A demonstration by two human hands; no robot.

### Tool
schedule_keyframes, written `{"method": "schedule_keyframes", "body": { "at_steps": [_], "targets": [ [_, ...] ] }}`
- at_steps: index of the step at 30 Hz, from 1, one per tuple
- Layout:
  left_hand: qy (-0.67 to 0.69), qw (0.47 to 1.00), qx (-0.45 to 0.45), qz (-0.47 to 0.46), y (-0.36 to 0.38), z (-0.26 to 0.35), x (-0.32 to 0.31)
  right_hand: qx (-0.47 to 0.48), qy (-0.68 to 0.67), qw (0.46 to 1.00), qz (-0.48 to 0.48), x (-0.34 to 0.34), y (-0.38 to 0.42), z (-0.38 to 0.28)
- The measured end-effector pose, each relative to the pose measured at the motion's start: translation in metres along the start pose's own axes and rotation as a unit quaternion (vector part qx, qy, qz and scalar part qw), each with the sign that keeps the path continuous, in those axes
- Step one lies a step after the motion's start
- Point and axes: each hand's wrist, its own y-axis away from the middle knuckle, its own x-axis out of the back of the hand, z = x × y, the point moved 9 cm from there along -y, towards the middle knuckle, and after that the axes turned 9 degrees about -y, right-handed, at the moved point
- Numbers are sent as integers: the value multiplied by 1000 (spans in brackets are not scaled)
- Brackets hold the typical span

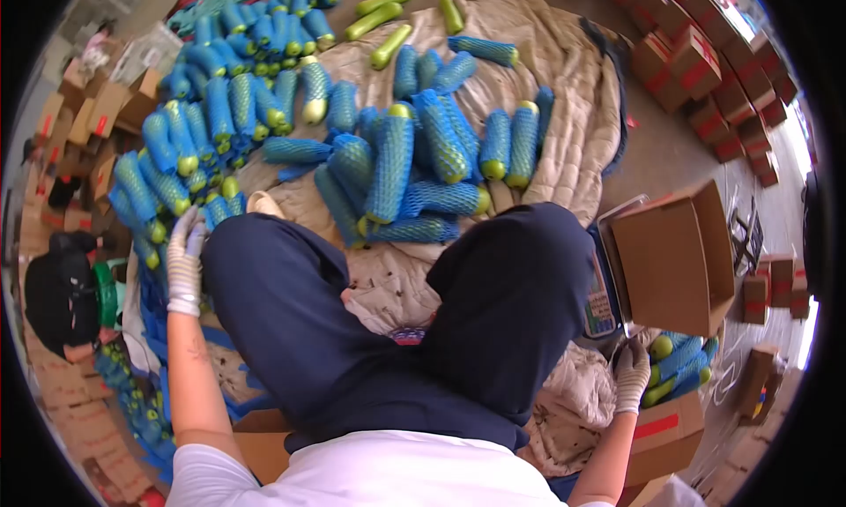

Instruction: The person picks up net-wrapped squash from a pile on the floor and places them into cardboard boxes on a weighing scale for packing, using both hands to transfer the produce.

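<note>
My left hand [185, 264], in a striped work glove, reaches beside my left knee, its fingers stretched out at the edge of the pile of zucchini [182, 134] in blue foam net sleeves. Nothing shows in its grasp. On the other side, my right hand [630, 376], gloved too, is low beside the scale [604, 300] and a box of netted zucchini [679, 366]; its fingers look extended and hold nothing visible. Between and beyond my knees lie several more netted zucchini [392, 163]. A few bare zucchini [374, 20] lie at the far end.
A beige quilted blanket [573, 101] covers the floor under the zucchini. An open cardboard box [665, 260] sits on the scale. Stacked cartons [696, 62] stand at the far right, more cartons [97, 110] at the left. A black bag [60, 291] is at the left.
</note>
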Motion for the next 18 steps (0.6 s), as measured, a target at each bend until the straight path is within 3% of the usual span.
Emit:
{"method": "schedule_keyframes", "body": {
  "at_steps": [2, 3, 4, 5, 7, 9, 11, 13, 15, 18],
  "targets": [
    [-4, 997, 79, 24, 48, -14, -44, 36, -31, 999, -22, 25, -19, -64],
    [60, 993, 83, 63, -39, -89, -25, 137, -55, 989, 11, -61, -26, -167],
    [52, 988, 142, 40, -36, -137, -30, 186, -46, 981, -13, -70, -22, -203],
    [-68, 990, 125, 28, -23, -152, -25, 231, -41, 971, -40, -81, -16, -236],
    [-218, 957, 193, 10, -11, -152, -13, 303, -10, 951, -54, -114, 7, -314],
    [-238, 945, 222, 29, -8, -187, -11, 379, 54, 923, -46, -127, 18, -360],
    [-262, 929, 252, 74, -7, -203, -3, 386, 73, 919, -20, -153, 46, -410],
    [-333, 901, 237, 146, -15, -220, 12, 527, 120, 841, -43, -209, 105, -483],
    [-388, 863, 274, 170, -19, -234, 30, 547, 124, 826, -59, -239, 118, -505],
    [-312, 861, 370, 154, -23, -291, 49, 543, 141, 823, -93, -281, 125, -527]
  ]
}}
